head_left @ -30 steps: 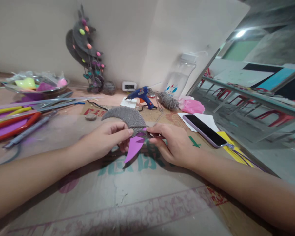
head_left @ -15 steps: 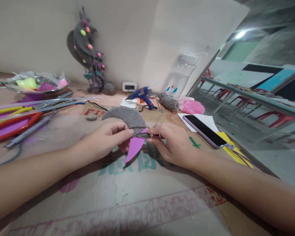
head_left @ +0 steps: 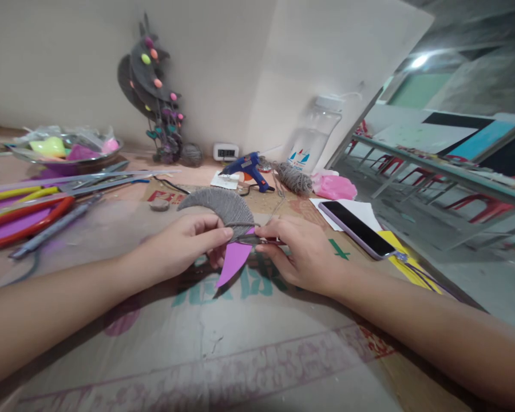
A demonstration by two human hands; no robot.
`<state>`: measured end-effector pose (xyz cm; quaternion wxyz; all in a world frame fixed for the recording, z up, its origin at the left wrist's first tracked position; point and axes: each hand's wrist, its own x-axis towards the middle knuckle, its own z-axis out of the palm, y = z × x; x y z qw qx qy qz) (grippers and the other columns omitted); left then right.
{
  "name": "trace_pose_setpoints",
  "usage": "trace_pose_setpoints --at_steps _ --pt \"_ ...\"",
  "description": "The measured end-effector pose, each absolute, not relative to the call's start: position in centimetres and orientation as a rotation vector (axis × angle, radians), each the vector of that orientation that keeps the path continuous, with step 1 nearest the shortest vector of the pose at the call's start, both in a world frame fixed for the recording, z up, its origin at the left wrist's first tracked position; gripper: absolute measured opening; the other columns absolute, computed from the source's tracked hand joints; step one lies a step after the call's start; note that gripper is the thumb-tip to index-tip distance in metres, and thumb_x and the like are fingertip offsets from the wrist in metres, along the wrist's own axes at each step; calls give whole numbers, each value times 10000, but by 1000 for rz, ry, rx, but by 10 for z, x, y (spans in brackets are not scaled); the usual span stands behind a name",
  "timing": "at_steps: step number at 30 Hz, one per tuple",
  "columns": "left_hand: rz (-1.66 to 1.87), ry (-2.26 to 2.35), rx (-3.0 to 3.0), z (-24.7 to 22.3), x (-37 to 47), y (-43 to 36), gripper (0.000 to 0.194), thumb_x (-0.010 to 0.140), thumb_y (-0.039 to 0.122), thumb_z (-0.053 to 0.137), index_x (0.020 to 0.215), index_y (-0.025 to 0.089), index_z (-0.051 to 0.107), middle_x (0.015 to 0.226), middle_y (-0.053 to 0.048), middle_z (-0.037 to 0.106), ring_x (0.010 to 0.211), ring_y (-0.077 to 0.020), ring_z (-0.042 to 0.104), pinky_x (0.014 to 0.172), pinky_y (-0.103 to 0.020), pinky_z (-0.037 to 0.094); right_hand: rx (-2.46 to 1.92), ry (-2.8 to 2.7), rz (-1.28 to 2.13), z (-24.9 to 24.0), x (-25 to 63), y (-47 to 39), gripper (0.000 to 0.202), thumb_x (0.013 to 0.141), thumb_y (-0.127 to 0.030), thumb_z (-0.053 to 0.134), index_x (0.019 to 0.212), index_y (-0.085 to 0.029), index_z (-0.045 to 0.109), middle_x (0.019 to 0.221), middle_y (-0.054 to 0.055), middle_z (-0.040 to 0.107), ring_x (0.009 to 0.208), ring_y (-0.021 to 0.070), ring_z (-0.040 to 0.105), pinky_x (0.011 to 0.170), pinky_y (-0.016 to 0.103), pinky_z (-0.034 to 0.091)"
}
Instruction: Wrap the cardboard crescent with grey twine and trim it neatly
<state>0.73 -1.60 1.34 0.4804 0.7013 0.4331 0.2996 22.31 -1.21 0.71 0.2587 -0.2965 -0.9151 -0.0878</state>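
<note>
A crescent wound with grey yarn lies over the cardboard, its lower tip bare purple. My left hand pinches the crescent at its inner edge, thumb on top and the other fingers partly hidden behind it. My right hand is closed at the other edge, thumb and forefinger pinching the grey yarn strand that crosses the crescent. A slim dark piece with a reddish end also shows at those fingers; its kind is unclear. From the right hand the yarn runs back towards a grey yarn bundle.
Behind the crescent are a blue glue gun, a small digital clock and a water bottle. A phone lies at right on white paper. At left are red-handled scissors, a pen and a metal bowl.
The yarn across the crescent has shifted slightly, and the dark piece at my right fingers sits a little lower. Both hands keep their grip almost in place.
</note>
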Motion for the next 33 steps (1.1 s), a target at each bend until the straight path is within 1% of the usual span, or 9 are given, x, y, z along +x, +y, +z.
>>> trace_pose_setpoints --at_steps 5,13,18,22,24,25,27,30,33 --pt "719 1041 1711 12 6 -17 302 832 280 484 550 174 515 532 25 566 510 -95 528 510 -211 420 -792 -2489 -255 7 222 -13 189 893 -307 473 883 -148 576 756 40 643 674 144 563 613 258 393" --pt "702 1050 1737 11 6 -17 307 847 304 472 570 177 513 555 25 569 523 -95 521 517 -215 407 -801 -2482 -240 7 222 -12 198 901 -292 458 859 -144 584 733 42 645 673 145 578 614 261 409" --pt "716 1043 1770 8 5 -17 314 855 320 464 578 178 505 575 20 572 536 -100 525 511 -215 394 -738 -2372 -142 3 226 -9 165 869 -300 511 935 -153 547 789 38 631 688 131 567 611 246 409" --pt "727 1068 1764 9 5 -17 320 858 329 459 578 178 496 574 20 563 529 -101 516 507 -219 383 -802 -2332 -79 2 227 -10 222 861 -321 516 995 -146 541 769 29 600 661 121 542 595 240 394" --pt "748 1082 1786 10 6 -16 334 863 334 449 571 178 492 572 21 553 544 -105 514 524 -224 383 -915 -2303 31 5 224 -12 292 844 -376 536 1019 -143 544 743 18 590 639 116 531 584 235 386" --pt "765 1086 1803 10 6 -16 338 865 338 444 571 178 490 573 21 546 554 -107 510 533 -227 381 -984 -2288 111 6 222 -13 311 829 -408 552 993 -143 557 710 6 579 612 109 515 568 229 375" --pt "796 1091 1840 9 6 -16 336 868 343 438 578 178 484 585 23 529 567 -108 492 539 -232 369 -1119 -2260 307 9 217 -14 308 798 -447 580 865 -147 590 628 -19 537 553 91 461 523 213 339" --pt "781 1111 1891 7 6 -17 319 868 339 433 594 178 459 602 27 480 563 -105 451 514 -232 340 -1235 -2212 603 11 210 -13 261 793 -393 584 690 -153 593 580 -31 486 538 79 417 494 198 303" --pt "738 1113 1915 5 7 -18 312 869 342 424 604 179 430 599 36 416 544 -98 411 486 -225 311 -1279 -2118 842 11 206 -13 239 798 -334 562 640 -155 574 572 -34 461 543 78 414 496 193 306"
